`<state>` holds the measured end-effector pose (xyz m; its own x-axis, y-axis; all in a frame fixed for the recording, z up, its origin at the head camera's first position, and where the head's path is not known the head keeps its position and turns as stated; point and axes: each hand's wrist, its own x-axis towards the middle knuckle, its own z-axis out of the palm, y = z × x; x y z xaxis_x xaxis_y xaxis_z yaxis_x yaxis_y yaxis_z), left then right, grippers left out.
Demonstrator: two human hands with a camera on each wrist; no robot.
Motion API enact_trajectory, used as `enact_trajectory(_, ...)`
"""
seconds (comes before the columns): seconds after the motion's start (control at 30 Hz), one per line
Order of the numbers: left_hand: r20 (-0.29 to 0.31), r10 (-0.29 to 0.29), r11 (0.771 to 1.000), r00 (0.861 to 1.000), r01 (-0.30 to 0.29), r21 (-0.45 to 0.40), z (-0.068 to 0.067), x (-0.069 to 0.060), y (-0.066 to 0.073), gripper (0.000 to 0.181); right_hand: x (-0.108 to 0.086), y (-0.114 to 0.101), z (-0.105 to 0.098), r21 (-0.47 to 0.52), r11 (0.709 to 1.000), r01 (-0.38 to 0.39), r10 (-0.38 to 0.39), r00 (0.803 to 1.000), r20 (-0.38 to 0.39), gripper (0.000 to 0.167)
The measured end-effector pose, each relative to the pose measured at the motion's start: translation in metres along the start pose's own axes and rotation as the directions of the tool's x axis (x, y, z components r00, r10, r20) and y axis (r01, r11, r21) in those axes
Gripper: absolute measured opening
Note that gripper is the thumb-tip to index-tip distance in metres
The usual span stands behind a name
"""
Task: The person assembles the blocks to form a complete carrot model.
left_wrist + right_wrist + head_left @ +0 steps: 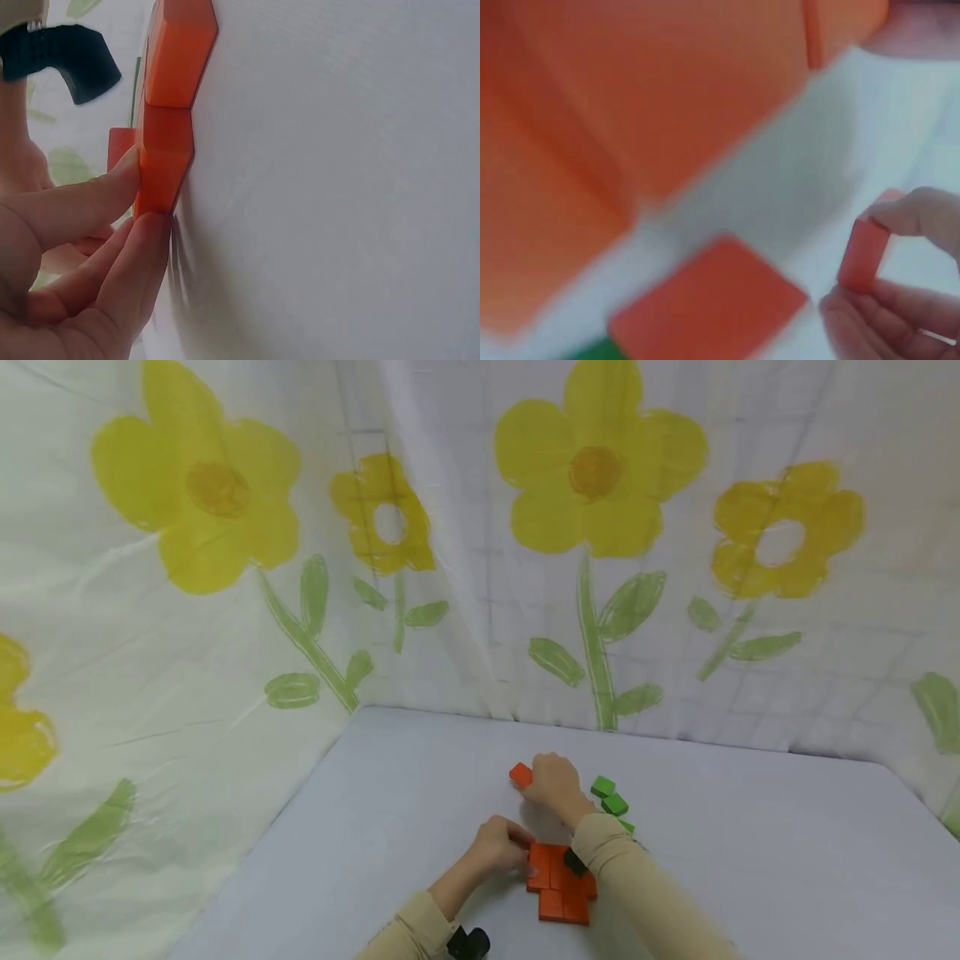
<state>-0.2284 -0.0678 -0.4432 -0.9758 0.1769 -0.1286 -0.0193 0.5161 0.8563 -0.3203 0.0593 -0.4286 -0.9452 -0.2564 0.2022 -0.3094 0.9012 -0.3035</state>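
Note:
A flat group of orange-red blocks (551,906) lies fitted together on the table. My left hand (501,845) is at its left edge; in the left wrist view the thumb and fingertips pinch the end orange block (161,161), which touches its neighbour. Farther back, my right hand (555,785) holds a red block (864,255) between thumb and fingers, and this block (521,774) shows left of the hand in the head view. Another red block (709,304) lies apart from the group in the right wrist view. My right forearm covers part of the group.
Several green blocks (615,803) lie right of my right hand, one partly behind the sleeve. Black wrist cameras (468,943) sit on both wrists. The white table (750,843) is bordered by a white curtain (465,668) with painted yellow flowers.

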Motion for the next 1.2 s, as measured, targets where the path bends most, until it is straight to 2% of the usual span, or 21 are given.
enact_trajectory(0.07,-0.003,-0.007,1.0,1.0,0.007,0.007,-0.001,0.0,0.0,0.027,-0.002,0.001,-0.01,-0.011,0.999,0.041,-0.041,0.999,0.013,0.035)
enact_trajectory(0.17,-0.015,-0.01,1.0,1.0,0.01,0.023,-0.002,0.0,0.0,0.027,-0.009,0.003,-0.026,0.024,0.996,0.081,-0.082,0.997,0.016,0.027)
enact_trajectory(0.3,-0.018,-0.009,0.999,1.0,0.01,0.03,-0.002,0.0,0.002,0.027,-0.029,0.008,-0.044,0.141,0.987,0.073,-0.078,0.996,0.034,0.019)
enact_trajectory(0.37,-0.015,-0.003,0.999,1.0,0.003,0.033,-0.002,-0.001,0.003,0.027,-0.042,0.011,-0.052,0.236,0.971,0.033,-0.05,0.997,0.066,0.02)
enact_trajectory(0.5,-0.007,0.012,0.999,1.0,-0.012,0.041,-0.002,-0.002,0.003,0.03,-0.072,0.018,-0.063,0.404,0.914,-0.032,-0.022,0.992,0.127,0.026)
enact_trajectory(0.63,-0.009,0.021,0.999,1.0,-0.021,0.034,-0.004,-0.003,0.003,0.031,-0.101,0.026,-0.067,0.477,0.879,0.005,-0.091,0.983,0.159,0.027)
enact_trajectory(0.77,-0.015,0.017,0.999,1.0,-0.017,0.041,-0.004,-0.002,0.002,0.03,-0.125,0.03,-0.064,0.505,0.862,0.039,-0.169,0.962,0.214,0.027)
enact_trajectory(0.9,-0.011,-0.011,0.998,1.0,0.012,0.06,-0.002,0.0,0.002,0.03,-0.145,0.031,-0.057,0.512,0.859,0.028,-0.206,0.934,0.293,0.028)
enact_trajectory(1.03,-0.014,-0.003,0.998,1.0,0.004,0.068,0.001,0.002,0.002,0.031,-0.159,0.03,-0.05,0.488,0.873,-0.007,-0.2,0.908,0.369,0.026)
enact_trajectory(1.2,-0.011,0.014,0.998,1.0,-0.014,0.055,0.003,0.002,0.002,0.031,-0.171,0.027,-0.044,0.458,0.886,-0.076,-0.171,0.863,0.475,0.025)
